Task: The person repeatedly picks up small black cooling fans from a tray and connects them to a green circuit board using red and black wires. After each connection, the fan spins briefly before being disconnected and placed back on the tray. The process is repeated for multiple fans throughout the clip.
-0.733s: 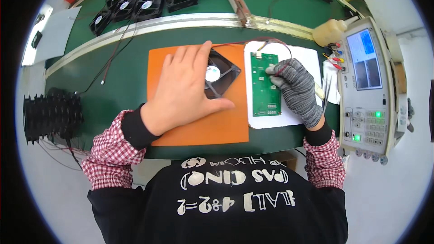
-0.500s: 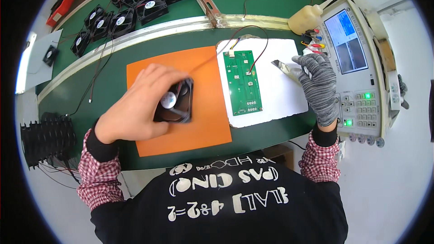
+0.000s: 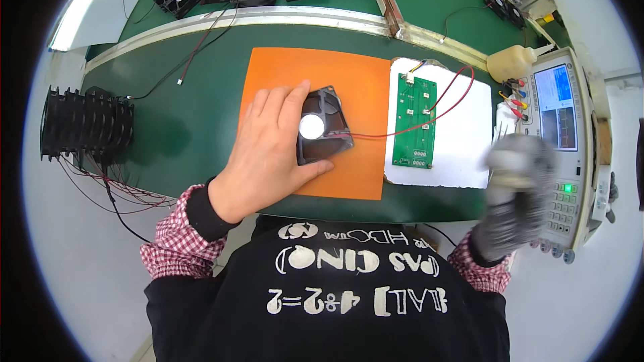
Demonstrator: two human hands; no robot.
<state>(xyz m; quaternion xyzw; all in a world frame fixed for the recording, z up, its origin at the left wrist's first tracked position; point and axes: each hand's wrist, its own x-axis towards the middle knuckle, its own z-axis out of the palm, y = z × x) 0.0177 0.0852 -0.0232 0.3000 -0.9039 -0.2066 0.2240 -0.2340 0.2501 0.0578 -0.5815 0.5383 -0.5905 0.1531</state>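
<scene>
- I see the black fan [image 3: 325, 125] resting on the orange mat [image 3: 362, 181], near my view's centre.
- At its 8 o'clock, I have the left hand [image 3: 263, 149] gripping it, thumb parted from the fingers.
- Its red wire [image 3: 376, 136] leads toward 3 o'clock, onto the green circuit board [image 3: 413, 142].
- At 4 o'clock, the gloved right hand [image 3: 518, 184] is blurred; I cannot tell its fingers' state.

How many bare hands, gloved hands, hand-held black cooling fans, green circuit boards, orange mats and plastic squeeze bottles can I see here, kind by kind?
Bare left hand: 1
Gloved right hand, blurred: 1
Black cooling fan in the left hand: 1
Green circuit board: 1
Orange mat: 1
Plastic squeeze bottle: 1
Total: 6
</scene>
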